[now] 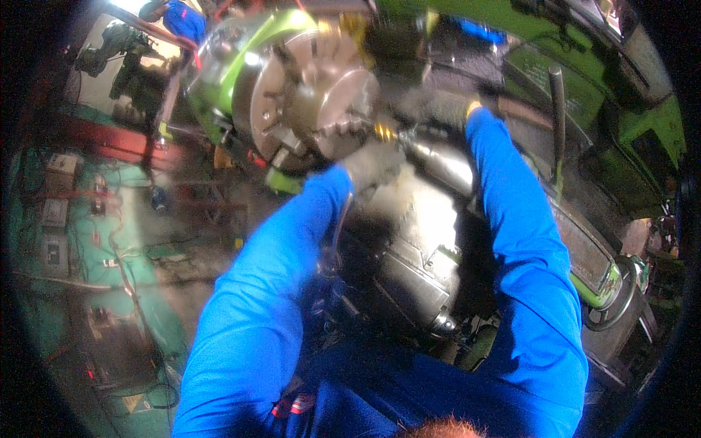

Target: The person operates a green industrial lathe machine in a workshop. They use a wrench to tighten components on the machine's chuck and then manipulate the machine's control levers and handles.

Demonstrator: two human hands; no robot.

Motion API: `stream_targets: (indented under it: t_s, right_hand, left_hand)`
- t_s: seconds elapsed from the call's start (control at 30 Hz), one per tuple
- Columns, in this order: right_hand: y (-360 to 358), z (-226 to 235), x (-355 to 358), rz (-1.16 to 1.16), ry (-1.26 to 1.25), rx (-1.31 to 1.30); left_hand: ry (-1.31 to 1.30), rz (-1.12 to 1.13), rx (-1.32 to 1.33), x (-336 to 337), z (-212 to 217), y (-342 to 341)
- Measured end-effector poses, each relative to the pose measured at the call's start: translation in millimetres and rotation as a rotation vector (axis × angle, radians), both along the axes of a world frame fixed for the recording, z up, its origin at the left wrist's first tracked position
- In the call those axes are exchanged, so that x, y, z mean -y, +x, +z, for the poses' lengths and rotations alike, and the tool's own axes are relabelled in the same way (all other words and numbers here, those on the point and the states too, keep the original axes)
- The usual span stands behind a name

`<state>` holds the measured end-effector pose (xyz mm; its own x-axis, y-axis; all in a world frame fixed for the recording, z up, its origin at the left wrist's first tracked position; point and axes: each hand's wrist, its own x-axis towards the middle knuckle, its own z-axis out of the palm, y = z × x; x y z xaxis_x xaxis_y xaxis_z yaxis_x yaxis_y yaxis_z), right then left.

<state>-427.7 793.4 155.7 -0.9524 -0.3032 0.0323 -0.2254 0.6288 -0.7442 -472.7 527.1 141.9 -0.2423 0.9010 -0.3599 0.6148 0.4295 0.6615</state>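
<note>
My left hand [376, 163], in a greyish work glove, is just right of the round steel chuck [272, 109] of a green lathe. Below a short yellow ribbed piece [385, 133], the hand is close to it; whether they touch is blurred. A ridged metal part [342, 137] lies between that piece and the chuck. My right hand [437, 106], in a dark glove with a yellow cuff, is farther up and to the right, above a shiny metal cylinder [447, 166]. Motion smears the fingers of both hands, so their grip and anything held cannot be made out.
Bright metal machine blocks [416, 270] stand between my forearms. An upright lever [558, 117] and a handwheel [615, 296] are on the right. Green machine housing [621, 157] rises beyond. Cables run over the green floor [157, 314] at left. A person in blue [184, 20] is at the far left.
</note>
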Motion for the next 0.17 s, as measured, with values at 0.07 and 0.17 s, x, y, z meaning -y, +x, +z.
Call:
stream_targets:
  t_s: [0.07,0.17]
  right_hand:
    - [6,17,1,-0.036,0.082,0.179]
    - [1,2,0,-0.066,0.115,0.128]
  left_hand:
    - [-0.145,0.214,0.349,-7,12,2]
    - [-0.056,-0.095,-0.135,-6,2,-3]
